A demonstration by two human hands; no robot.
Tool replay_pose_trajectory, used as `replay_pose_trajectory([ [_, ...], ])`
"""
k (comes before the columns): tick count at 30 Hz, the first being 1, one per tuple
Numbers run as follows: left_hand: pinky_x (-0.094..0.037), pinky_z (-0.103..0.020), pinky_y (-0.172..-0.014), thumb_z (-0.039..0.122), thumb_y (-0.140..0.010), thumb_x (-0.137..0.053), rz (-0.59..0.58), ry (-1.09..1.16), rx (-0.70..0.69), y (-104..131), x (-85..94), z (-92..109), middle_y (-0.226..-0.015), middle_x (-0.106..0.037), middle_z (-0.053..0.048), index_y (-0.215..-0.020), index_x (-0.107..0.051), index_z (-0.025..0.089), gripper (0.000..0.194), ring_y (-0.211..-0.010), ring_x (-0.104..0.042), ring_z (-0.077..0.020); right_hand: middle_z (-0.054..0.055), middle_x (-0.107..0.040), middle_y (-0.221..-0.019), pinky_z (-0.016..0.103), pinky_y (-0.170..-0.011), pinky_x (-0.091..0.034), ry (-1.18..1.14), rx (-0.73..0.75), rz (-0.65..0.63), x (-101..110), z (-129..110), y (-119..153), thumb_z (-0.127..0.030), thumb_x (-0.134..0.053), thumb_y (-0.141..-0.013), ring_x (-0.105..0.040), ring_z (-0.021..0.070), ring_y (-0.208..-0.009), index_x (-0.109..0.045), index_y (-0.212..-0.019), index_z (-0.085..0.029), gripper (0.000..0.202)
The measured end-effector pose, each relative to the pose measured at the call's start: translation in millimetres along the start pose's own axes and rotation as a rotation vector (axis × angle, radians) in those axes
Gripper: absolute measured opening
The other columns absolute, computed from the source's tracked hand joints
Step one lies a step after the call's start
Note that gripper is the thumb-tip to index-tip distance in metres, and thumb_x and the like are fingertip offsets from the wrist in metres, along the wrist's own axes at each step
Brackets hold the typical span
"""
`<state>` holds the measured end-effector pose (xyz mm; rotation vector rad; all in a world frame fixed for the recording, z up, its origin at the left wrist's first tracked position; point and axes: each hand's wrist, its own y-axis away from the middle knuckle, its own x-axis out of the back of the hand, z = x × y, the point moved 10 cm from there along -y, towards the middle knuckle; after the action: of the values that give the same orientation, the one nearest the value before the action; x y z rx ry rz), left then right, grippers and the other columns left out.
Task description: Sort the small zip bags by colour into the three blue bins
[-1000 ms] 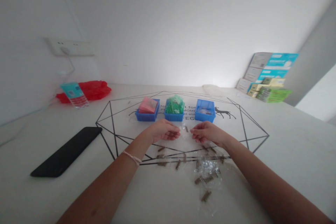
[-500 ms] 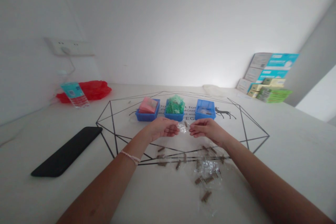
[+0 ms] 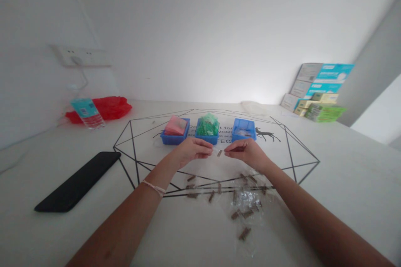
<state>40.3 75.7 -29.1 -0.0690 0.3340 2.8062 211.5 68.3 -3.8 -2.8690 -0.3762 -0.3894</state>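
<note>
Between my two hands is a small clear plastic bag (image 3: 215, 151) with a little brown piece (image 3: 219, 153) in it. My left hand (image 3: 196, 149) pinches the bag's left side, fingers closed. At the other side, my right hand (image 3: 242, 152) has its fingertips pressed together on the bag's right edge. Just beyond the hands stand three blue bins: one with pink packets (image 3: 176, 125), one with green packets (image 3: 208, 126), and a right-hand bin (image 3: 244, 124) with some clear bags. Several brown pieces (image 3: 244, 233) and clear bags (image 3: 247, 198) lie nearer me.
On the left lies a black flat object (image 3: 78, 181), with a red bag (image 3: 114, 107) and a blue-labelled clear packet (image 3: 86, 110) behind it. Stacked boxes (image 3: 326, 83) stand at the back right. A power socket (image 3: 83, 56) is on the wall.
The small bag and brown piece have tilted and moved slightly down between my fingers. Both hands have turned a little; the view has shifted slightly.
</note>
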Motion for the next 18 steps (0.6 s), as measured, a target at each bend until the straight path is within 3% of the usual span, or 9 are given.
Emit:
replay_pose_trajectory([
  [3, -0.054, -0.033, -0.079, 0.023, -0.049, -0.094, -0.009, -0.003, -0.005, 0, -1.4, 1, -0.074, -0.073, -0.008, -0.077, -0.076, 0.011, 0.035, -0.070, -0.066, -0.0153, 0.006, -0.077, -0.076, 0.034, -0.068, -0.056, 0.016, 0.050, 0.119, 14, -4, -2, -0.038, -0.082, -0.063, -0.068, 0.0205, -0.067, -0.079, -0.075, -0.020, 0.022],
  [9, -0.053, -0.034, -0.075, 0.028, -0.049, -0.093, -0.003, -0.053, -0.006, 1, -2.3, 2, -0.072, -0.071, -0.007, -0.074, -0.074, 0.012, 0.036, -0.066, -0.064, -0.0148, 0.009, -0.073, -0.069, 0.035, -0.063, -0.051, 0.327, 0.034, 0.699, 88, -15, 19, -0.048, -0.069, -0.078, -0.065, 0.0235, -0.064, -0.080, -0.096, -0.012, 0.041],
  [11, -0.053, -0.034, -0.074, 0.028, -0.049, -0.093, 0.001, -0.066, -0.006, 1, -2.9, 2, -0.072, -0.071, -0.006, -0.074, -0.073, 0.012, 0.036, -0.067, -0.064, -0.0150, 0.011, -0.074, -0.077, 0.036, -0.071, -0.051, 0.510, 0.006, 0.710, 95, -18, 20, -0.043, -0.064, -0.083, -0.066, 0.0243, -0.068, -0.079, -0.101, -0.012, 0.039],
  [15, -0.052, -0.033, -0.072, 0.028, -0.050, -0.092, 0.009, -0.097, 0.000, 1, -3.4, 0, -0.073, -0.071, -0.007, -0.075, -0.074, 0.012, 0.034, -0.069, -0.065, -0.0158, 0.017, -0.073, -0.106, 0.037, -0.084, -0.051, 0.790, 0.005, 0.583, 94, -24, 13, -0.026, -0.060, -0.083, -0.069, 0.0244, -0.082, -0.076, -0.110, -0.012, 0.035],
  [18, -0.052, -0.032, -0.071, 0.028, -0.052, -0.090, 0.011, -0.135, 0.002, 0, -2.9, -1, -0.075, -0.072, -0.007, -0.076, -0.074, 0.013, 0.033, -0.070, -0.065, -0.0164, 0.011, -0.075, -0.089, 0.034, -0.077, -0.051, 0.867, -0.077, 0.472, 99, -21, 11, -0.031, -0.063, -0.081, -0.069, 0.0238, -0.078, -0.079, -0.089, -0.017, 0.022],
])
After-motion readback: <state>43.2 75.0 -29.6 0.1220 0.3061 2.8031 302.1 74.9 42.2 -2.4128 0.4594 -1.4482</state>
